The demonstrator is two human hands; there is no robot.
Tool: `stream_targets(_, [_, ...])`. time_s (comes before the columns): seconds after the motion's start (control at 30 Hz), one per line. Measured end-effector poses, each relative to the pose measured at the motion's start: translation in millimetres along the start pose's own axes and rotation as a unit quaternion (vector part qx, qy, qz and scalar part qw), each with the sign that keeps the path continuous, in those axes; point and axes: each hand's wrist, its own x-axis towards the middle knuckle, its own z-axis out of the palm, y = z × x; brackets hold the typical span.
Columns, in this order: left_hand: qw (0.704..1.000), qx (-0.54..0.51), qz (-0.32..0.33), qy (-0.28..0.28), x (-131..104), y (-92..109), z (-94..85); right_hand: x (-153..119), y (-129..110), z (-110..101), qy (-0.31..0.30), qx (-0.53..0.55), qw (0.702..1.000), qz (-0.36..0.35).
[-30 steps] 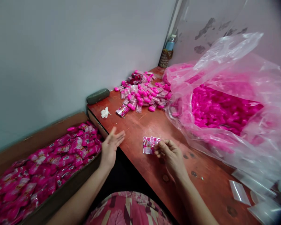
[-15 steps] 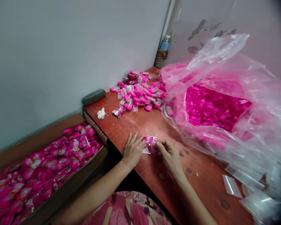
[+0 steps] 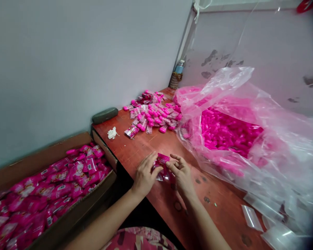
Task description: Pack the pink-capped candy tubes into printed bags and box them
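Between my two hands is a small pink printed packet (image 3: 161, 162) with a clear lower part, just over the red-brown table (image 3: 135, 152). My left hand (image 3: 146, 173) grips its left side, thumb across the front. At the packet's right edge, my right hand (image 3: 179, 170) pinches it between thumb and fingers. Beyond my hands lies a heap of pink-capped clear pieces (image 3: 153, 114), with a single flat printed packet (image 3: 131, 131) at its near edge.
A cardboard box (image 3: 106, 184) full of pink packets (image 3: 59, 180) stands at the left. On the right spreads a large clear bag (image 3: 193, 142) of bright pink pieces (image 3: 224, 130). Clear sleeves (image 3: 251, 218), a dark green case (image 3: 104, 115), crumpled white tissue (image 3: 112, 133) and a bottle (image 3: 179, 67) are around.
The packet lay flat on the table under my fingers; now it is tilted up between both hands. My left thumb has come across its front. The camera view has shifted slightly upward.
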Motion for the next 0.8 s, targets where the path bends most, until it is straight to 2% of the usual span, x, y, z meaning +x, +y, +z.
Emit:
stream_targets(0.07, [0.983,-0.130,-0.129,-0.024,5,2,-1.3,3,-4,3,-0.005,-0.008,1.000,0.003])
stream_targets(0.13, [0.936,-0.258,-0.233,-0.060,9,2,-2.1,8,-4,6,-0.022,-0.050,0.999,-0.002])
stream_targets(0.2, [0.888,-0.344,-0.299,-0.060,11,-1,-3.4,19,-4,7,-0.049,-0.172,0.983,-0.046])
stream_targets(0.23, [0.871,-0.369,-0.321,-0.043,11,-3,-4.5,28,-6,7,-0.061,-0.270,0.957,-0.087])
stream_targets(0.27, [0.859,-0.384,-0.338,-0.027,11,-4,-5.9,40,-8,7,-0.070,-0.370,0.917,-0.132])
stream_targets(0.33, [0.843,-0.395,-0.365,-0.007,11,-6,-9.3,72,-16,4,-0.073,-0.536,0.814,-0.212])
stream_targets(0.4, [0.826,-0.404,-0.392,-0.001,10,-6,-12.7,109,-26,2,-0.074,-0.587,0.771,-0.234])
stream_targets(0.53, [0.787,-0.443,-0.429,0.022,8,-3,-19.0,172,-44,2,-0.136,-0.677,0.678,-0.254])
stream_targets(0.67, [0.728,-0.516,-0.443,0.085,10,-5,-26.6,198,-53,6,-0.194,-0.732,0.607,-0.240])
stream_targets(0.8, [0.671,-0.564,-0.457,0.153,17,-9,-31.5,196,-59,5,-0.217,-0.758,0.580,-0.208])
